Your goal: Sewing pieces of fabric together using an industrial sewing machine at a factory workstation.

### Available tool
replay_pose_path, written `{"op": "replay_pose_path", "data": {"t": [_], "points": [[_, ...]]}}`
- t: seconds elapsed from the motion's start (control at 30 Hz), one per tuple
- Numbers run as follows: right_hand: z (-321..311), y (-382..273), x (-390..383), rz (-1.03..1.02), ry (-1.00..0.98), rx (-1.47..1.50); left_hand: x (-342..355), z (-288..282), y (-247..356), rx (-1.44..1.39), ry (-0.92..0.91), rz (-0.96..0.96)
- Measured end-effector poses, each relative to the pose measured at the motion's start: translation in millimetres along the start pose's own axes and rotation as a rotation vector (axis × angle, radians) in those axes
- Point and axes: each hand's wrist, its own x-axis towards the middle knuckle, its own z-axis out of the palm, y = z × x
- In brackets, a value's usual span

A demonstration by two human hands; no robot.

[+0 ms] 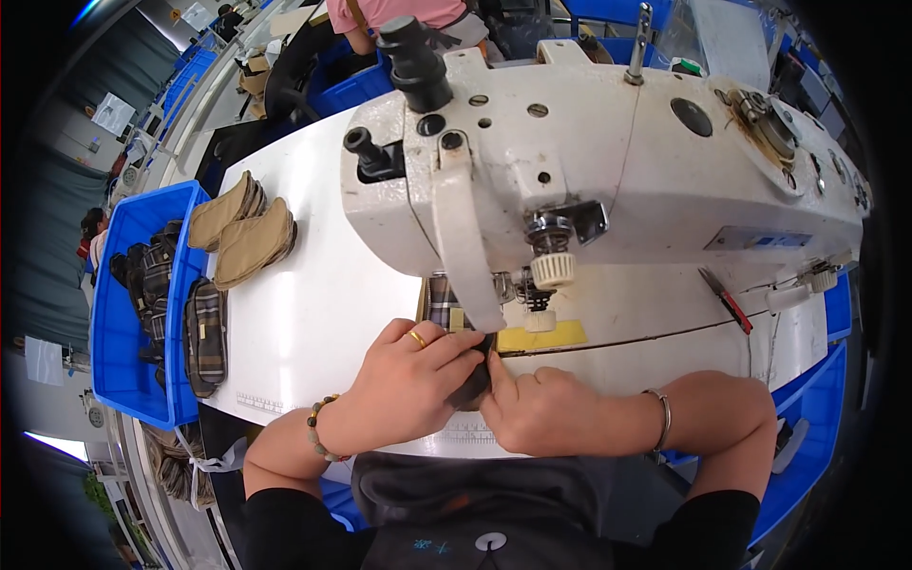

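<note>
My left hand (408,388), a ring on one finger, has its fingers bent and closed on a plaid fabric piece (445,299) with a dark edge and a small tan patch, which lies under the needle area of a white sewing machine (608,171). My right hand (537,410) grips the same piece's dark part at its right side, index finger pointed forward and the other fingers curled. The presser parts are partly hidden behind the machine's lever and my fingers. A yellow strip (546,334) lies on the bed just right of the piece.
Tan fabric stacks (252,245) and a folded plaid piece (206,337) lie on the left of the white table (313,332), beside a blue bin (114,328) of plaid pieces. Red-handled snips (727,301) lie at right, near another blue bin (798,475). A person in pink (399,14) is behind the machine.
</note>
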Motion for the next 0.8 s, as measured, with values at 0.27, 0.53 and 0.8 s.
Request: {"op": "replay_pose_path", "data": {"t": [0.27, 0.53, 0.8], "points": [[2.2, -2.6, -1.7, -0.061, 0.055, -0.008, 1.7, 9.8, -2.8, -0.037, -0.009, 0.068], [2.7, 0.9, 0.3, -0.119, 0.076, 0.035, 2.5, 15.9, -3.9, -0.070, 0.047, 0.106], [22.9, 18.0, 4.9, -0.069, 0.164, -0.035, 19.4, 21.1, -19.1, -0.064, 0.106, 0.031]]}}
